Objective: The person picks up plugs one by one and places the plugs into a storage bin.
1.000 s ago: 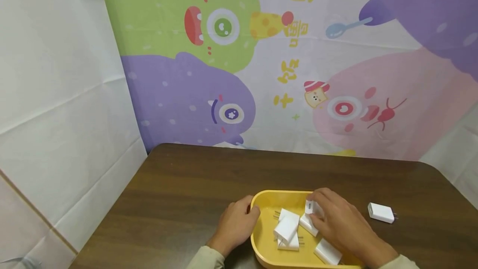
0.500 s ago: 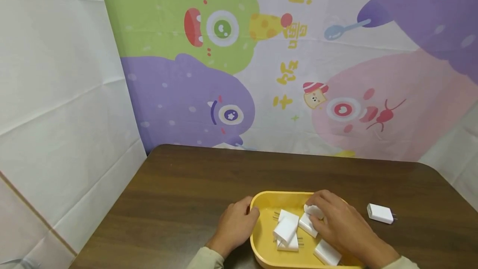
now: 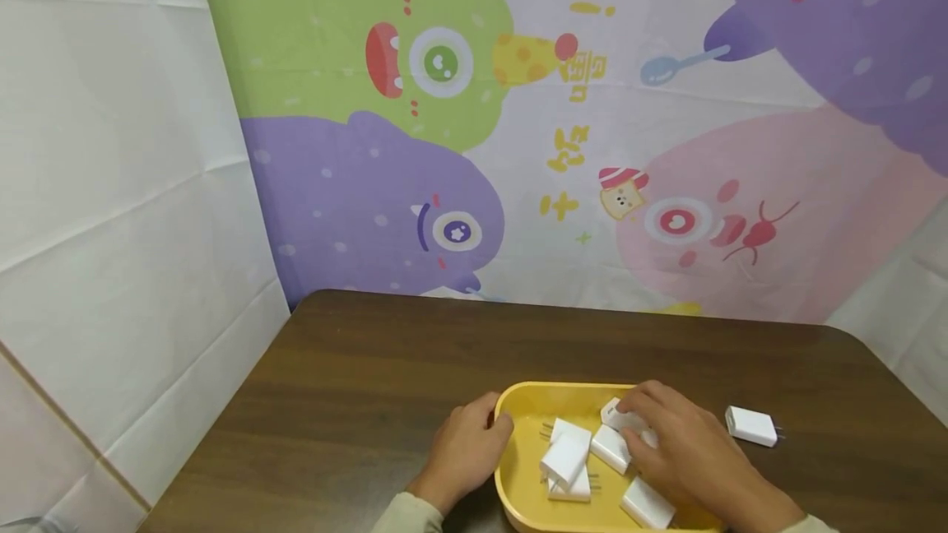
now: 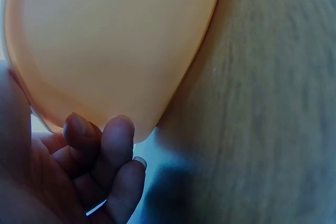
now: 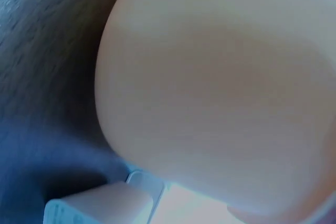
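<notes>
My left hand (image 3: 468, 451) grips the left rim of a yellow plastic tub (image 3: 527, 500); in the left wrist view its curled fingers (image 4: 118, 140) lie against the tub's outer wall. Inside the tub are several white charger plugs, with one charger (image 3: 567, 457) lying crosswise on others and another charger (image 3: 648, 502) near the front. At the back right of the tub, my right hand (image 3: 685, 451) is over a charger (image 3: 611, 413), thumb and index finger spread loosely around it. This charger lies beside another charger (image 3: 611, 448). The right hand's fingers are out of sight in the right wrist view.
A single white charger (image 3: 751, 426) lies on the dark wooden table (image 3: 385, 352), right of the tub, prongs pointing right. A cartoon-print cloth (image 3: 563, 253) hangs behind the table, and a white sheet (image 3: 133, 187) hangs at the left.
The charger under my right hand has tipped down to lie in the tub, and that hand has loosened and shifted slightly right. The left hand stays on the rim.
</notes>
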Action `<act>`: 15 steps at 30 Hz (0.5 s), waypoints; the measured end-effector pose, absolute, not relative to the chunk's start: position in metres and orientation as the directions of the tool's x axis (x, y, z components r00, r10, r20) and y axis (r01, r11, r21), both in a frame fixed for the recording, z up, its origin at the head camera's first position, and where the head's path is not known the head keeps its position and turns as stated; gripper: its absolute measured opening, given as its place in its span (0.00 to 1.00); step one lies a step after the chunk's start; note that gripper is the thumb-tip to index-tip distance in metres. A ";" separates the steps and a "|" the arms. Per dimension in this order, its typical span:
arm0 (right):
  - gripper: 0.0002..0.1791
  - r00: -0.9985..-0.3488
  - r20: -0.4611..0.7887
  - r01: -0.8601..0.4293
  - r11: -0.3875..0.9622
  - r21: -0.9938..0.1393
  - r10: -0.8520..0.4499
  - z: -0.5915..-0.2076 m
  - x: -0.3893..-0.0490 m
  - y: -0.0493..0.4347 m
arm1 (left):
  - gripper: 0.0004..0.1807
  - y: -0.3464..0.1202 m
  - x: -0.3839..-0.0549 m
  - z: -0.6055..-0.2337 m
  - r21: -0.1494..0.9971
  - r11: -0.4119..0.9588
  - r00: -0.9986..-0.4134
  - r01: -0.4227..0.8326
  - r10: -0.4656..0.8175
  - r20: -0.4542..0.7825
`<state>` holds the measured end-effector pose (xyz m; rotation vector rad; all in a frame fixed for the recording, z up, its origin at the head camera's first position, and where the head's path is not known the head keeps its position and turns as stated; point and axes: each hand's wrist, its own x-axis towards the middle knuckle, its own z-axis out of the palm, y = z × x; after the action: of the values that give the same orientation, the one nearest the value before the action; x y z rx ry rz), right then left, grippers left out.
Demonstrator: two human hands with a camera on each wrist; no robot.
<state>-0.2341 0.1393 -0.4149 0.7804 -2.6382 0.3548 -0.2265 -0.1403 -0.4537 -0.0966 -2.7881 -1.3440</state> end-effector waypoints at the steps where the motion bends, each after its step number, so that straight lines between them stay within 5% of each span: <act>1: 0.12 -0.769 0.429 -0.570 0.812 -0.126 -0.473 -0.415 -0.234 0.141 | 0.09 -0.140 -0.227 -0.453 0.779 0.623 -0.997 0.076 0.037 0.067; 8: 0.12 -0.719 0.507 -0.594 0.799 -0.091 -0.476 -0.409 -0.236 0.150 | 0.09 -0.140 -0.229 -0.450 0.774 0.627 -0.995 0.091 0.034 0.089; 15: 0.13 -0.773 0.478 -0.532 0.836 -0.130 -0.418 -0.406 -0.232 0.161 | 0.09 -0.139 -0.226 -0.454 0.776 0.624 -0.996 0.088 0.038 0.082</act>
<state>-0.2323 0.1609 -0.4063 0.7042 -2.5775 0.3589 -0.2258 -0.1393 -0.4536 -0.1081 -2.7789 -1.3328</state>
